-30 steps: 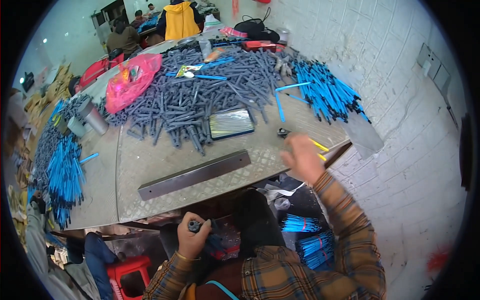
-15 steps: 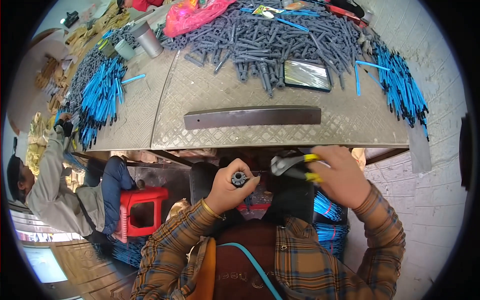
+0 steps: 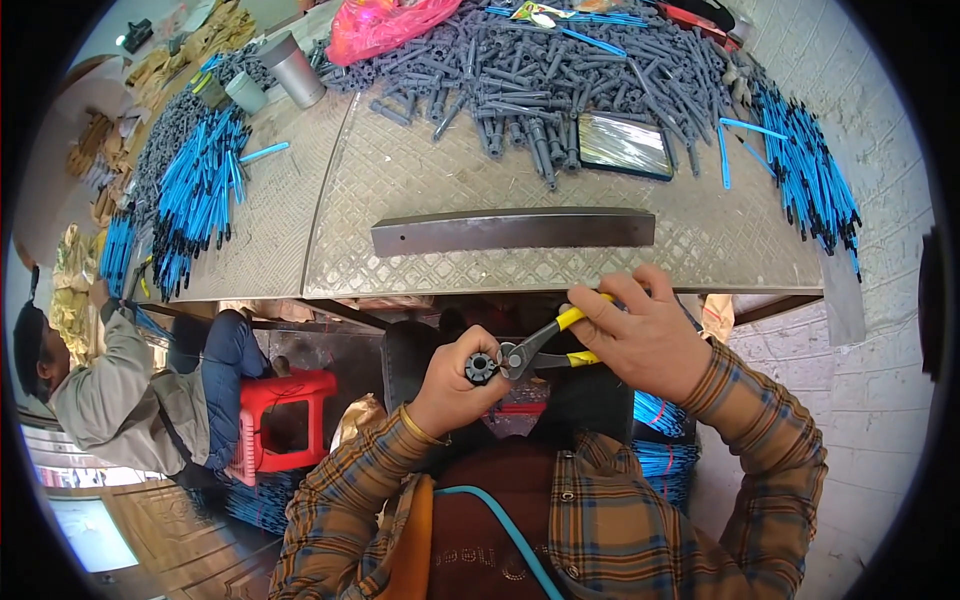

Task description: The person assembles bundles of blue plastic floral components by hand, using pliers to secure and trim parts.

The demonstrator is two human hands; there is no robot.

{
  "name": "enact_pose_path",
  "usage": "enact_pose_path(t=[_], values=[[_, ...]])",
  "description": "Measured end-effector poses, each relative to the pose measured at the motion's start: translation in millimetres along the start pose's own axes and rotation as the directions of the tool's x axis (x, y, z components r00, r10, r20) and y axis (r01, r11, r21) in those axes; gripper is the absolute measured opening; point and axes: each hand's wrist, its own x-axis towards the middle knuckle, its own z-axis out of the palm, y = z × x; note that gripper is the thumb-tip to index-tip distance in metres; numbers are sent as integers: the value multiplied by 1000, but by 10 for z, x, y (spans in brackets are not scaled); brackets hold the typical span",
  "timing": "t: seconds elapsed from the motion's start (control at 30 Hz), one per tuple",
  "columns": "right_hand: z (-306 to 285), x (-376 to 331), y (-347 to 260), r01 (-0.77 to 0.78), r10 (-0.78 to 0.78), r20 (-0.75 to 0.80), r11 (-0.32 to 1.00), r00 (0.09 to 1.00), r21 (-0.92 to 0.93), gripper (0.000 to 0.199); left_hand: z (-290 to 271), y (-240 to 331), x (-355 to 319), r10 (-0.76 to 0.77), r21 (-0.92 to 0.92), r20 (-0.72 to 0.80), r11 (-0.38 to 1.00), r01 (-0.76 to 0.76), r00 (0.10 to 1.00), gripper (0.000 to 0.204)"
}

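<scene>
My left hand (image 3: pixel 458 378) is wrapped around a grey plastic piece, its round notched end (image 3: pixel 480 368) facing up. Yellow-handled pincers (image 3: pixel 541 350) are gripped in my right hand (image 3: pixel 640 335), with the handles spread apart. The head of the pincers meets the left hand's fingers right beside the grey piece. Whether the jaws bite on anything there is hidden by the fingers. Both hands are held over my lap, just in front of the table edge.
On the table (image 3: pixel 430 180) lie a dark metal bar (image 3: pixel 512 233), a phone-like dark slab (image 3: pixel 625 146) and a heap of grey plastic parts (image 3: pixel 540 85). Blue stick bundles (image 3: pixel 815 175) flank it. A seated co-worker (image 3: pixel 120 375) is at left by a red stool (image 3: pixel 285 400).
My right hand has brought the pincers left and down, from apart to against the left hand at the grey piece. The co-worker's arm at left has shifted.
</scene>
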Motion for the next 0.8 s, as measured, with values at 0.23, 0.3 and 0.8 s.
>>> enact_pose_path(t=[0.23, 0.3, 0.8], values=[[-85, -90, 104, 94, -107, 129, 990, 986, 102, 14, -74, 64, -71, -38, -6, 148, 999, 39, 988, 30], [-41, -117, 98, -328, -142, 507, 611, 850, 721, 15, -129, 93, -77, 45, 66, 171, 996, -57, 984, 36], [167, -386, -61, -801, -568, 566, -457, 597, 386, 48, -57, 177, -32, -59, -237, 119, 968, 86, 991, 42]])
